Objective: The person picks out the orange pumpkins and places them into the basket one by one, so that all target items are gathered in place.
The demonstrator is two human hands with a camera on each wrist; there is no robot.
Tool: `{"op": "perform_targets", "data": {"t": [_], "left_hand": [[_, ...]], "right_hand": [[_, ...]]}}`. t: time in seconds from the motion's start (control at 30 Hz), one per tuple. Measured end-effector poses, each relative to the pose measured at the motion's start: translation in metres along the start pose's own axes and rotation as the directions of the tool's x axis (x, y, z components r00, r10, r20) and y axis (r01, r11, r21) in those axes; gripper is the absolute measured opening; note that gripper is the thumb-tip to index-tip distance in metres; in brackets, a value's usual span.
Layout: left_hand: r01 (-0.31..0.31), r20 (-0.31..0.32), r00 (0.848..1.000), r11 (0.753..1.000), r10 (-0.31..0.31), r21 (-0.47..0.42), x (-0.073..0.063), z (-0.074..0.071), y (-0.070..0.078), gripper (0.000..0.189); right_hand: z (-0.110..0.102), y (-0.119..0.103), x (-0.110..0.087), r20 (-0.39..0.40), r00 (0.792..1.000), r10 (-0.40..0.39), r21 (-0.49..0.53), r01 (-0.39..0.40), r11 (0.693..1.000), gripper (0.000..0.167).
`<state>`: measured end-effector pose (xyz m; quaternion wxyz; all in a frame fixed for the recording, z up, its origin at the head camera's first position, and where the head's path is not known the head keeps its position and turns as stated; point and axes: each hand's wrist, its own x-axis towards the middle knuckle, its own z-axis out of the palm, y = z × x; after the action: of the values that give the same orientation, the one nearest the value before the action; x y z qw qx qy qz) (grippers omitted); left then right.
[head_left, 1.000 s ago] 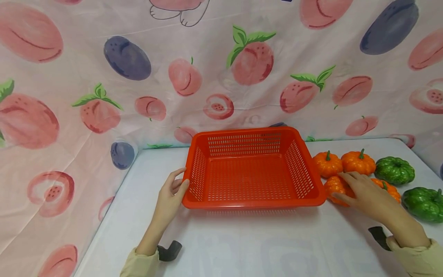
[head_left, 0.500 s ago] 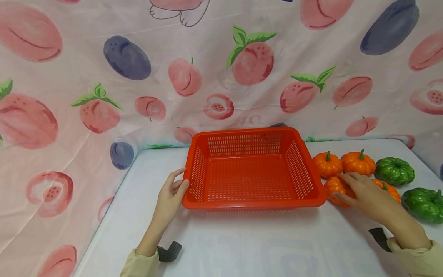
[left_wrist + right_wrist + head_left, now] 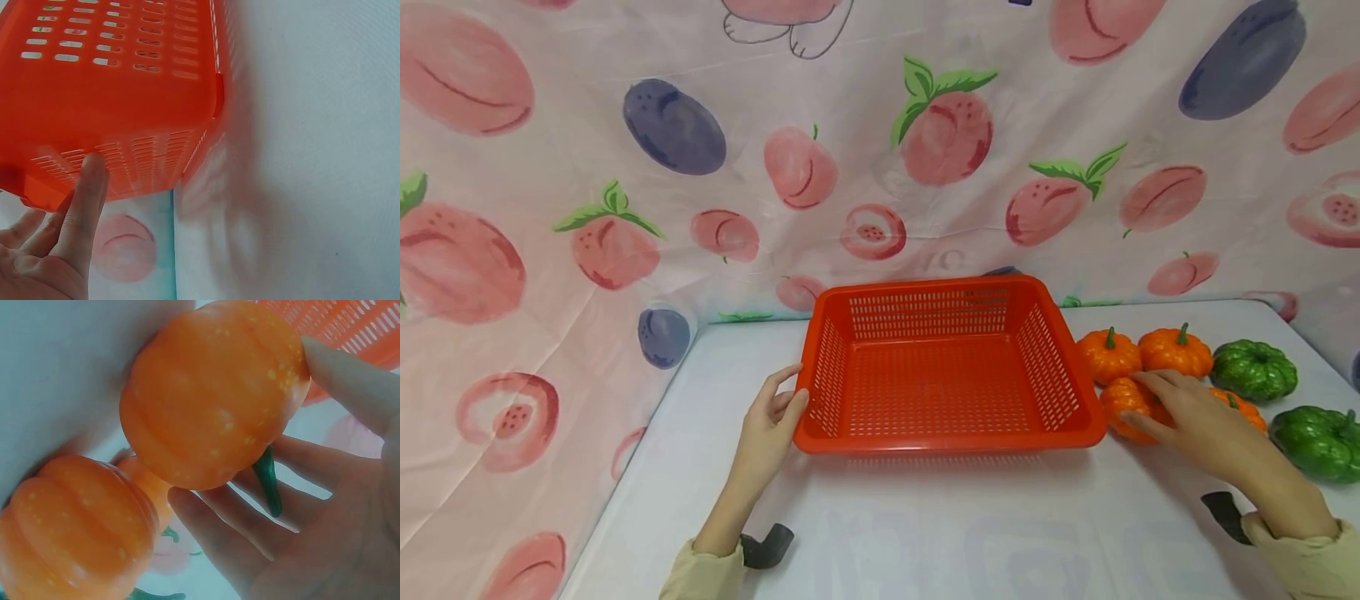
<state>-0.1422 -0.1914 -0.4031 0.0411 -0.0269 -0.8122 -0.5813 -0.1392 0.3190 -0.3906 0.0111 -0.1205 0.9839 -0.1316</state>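
A red plastic basket [image 3: 940,446] with slotted walls stands mid-table. My left hand [image 3: 767,429] holds its left rim; in the left wrist view a finger [image 3: 87,206] lies against the slotted outer wall. Just right of the basket, my right hand [image 3: 1202,425] grips a small orange pumpkin [image 3: 1122,404]. Seen from the right wrist, the thumb is at one side of this pumpkin [image 3: 212,400] and the fingers spread round the other, its green stem between them. Two more orange pumpkins [image 3: 1109,357] sit behind it, and another [image 3: 1246,410] is partly hidden by the hand.
Two green pumpkins [image 3: 1255,369] lie at the far right of the white table [image 3: 940,533]. A fruit-print cloth [image 3: 865,183] hangs behind and to the left. Black curved pieces [image 3: 767,547] stick out near both wrists.
The gripped pumpkin has shifted very slightly up under my right hand. My left hand and the basket have stayed put.
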Motion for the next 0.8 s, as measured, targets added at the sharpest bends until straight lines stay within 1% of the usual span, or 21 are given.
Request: {"op": "perform_targets", "data": {"t": [0.2,0.37,0.63,0.8], "left_hand": [[0.011,0.008,1.000,1.000,-0.011,-0.008,-0.0009,0.0005,0.0009,0.044],[0.006,0.006,1.000,1.000,-0.006,-0.006,-0.0006,-0.0004,0.0012,0.044],[-0.001,0.009,1.000,1.000,0.001,-0.020,0.0002,-0.0002,0.0008,0.044],[0.002,0.007,1.000,1.000,-0.002,-0.025,0.0001,0.0001,0.0008,0.044]], "right_hand": [[-0.0023,-0.0022,-0.0008,-0.012,1.000,-0.003,0.006,0.003,1.000,0.068],[-0.0054,-0.0042,-0.0012,-0.032,0.999,-0.006,0.023,0.007,1.000,0.071],[-0.0085,-0.0081,-0.0028,-0.102,0.994,-0.043,0.028,0.046,0.999,0.065],[-0.0094,-0.0097,-0.0032,-0.161,0.985,-0.068,0.017,0.072,0.997,0.062]]}}
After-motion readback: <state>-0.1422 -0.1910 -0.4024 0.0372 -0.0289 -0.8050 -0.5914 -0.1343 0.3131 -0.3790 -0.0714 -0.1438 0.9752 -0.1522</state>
